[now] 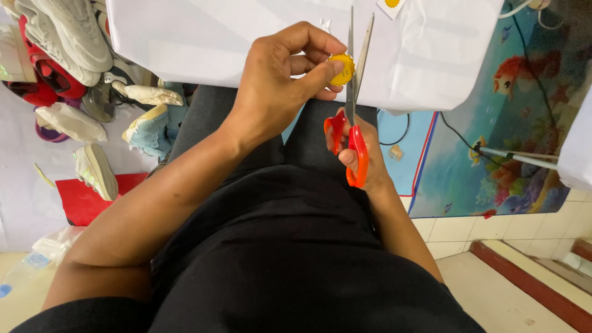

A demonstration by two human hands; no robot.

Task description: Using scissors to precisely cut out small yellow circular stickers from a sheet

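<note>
- Left hand: thumb and forefinger pinched on a small yellow paper disc with a scalloped edge; the other fingers curled beneath it.
- Yellow paper disc: held up in front of the white sheet, touching the scissor blades on its right side.
- Right hand: fingers threaded through the orange handles of a pair of scissors and closed around them, mostly hidden behind the handles.
- Scissors: blades pointing away, parted in a narrow V, with the disc's edge between or against them; which, I cannot tell.
- White sheet: spread across the far side, over the person's knees.
- Lap: black garment near, grey trousers beyond.
- Far left on the floor: heap of shoes, mostly white and pale, some red.
- Near left: red mat, with a light shoe at its edge.
- Right: floor mat with a fish picture, a black cable lying across it; pale tiles and a dark red step nearer.
</note>
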